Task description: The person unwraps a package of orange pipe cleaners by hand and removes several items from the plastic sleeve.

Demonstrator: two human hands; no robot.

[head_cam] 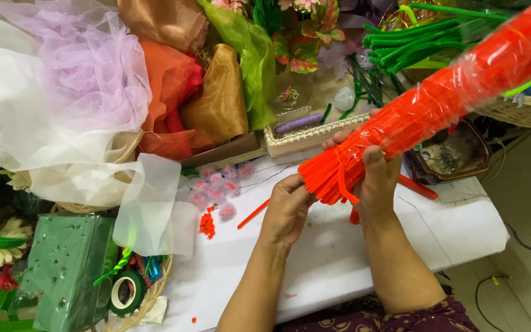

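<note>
We see the right hand (379,178) closed around a thick bundle of red pipe cleaners (437,98), still in a clear plastic wrap, near its lower end. The bundle is held in the air above the white worktop (339,252) and it points up to the right corner of the view. The left hand (287,209) is at the cut end of the bundle, with the fingers curled and pinching at the stems there; how many stems it grips, we cannot tell. We judge that the bundle is light and a little springy, each stem soft and easy to bend, and that the wrap is slippery, so the safest place to take hold is around the middle, not on single stems. A loose red stem (253,214) lies on the worktop near the left hand, and green pipe cleaners (419,43) lie behind, beside coloured organza cloths (173,80)
</note>
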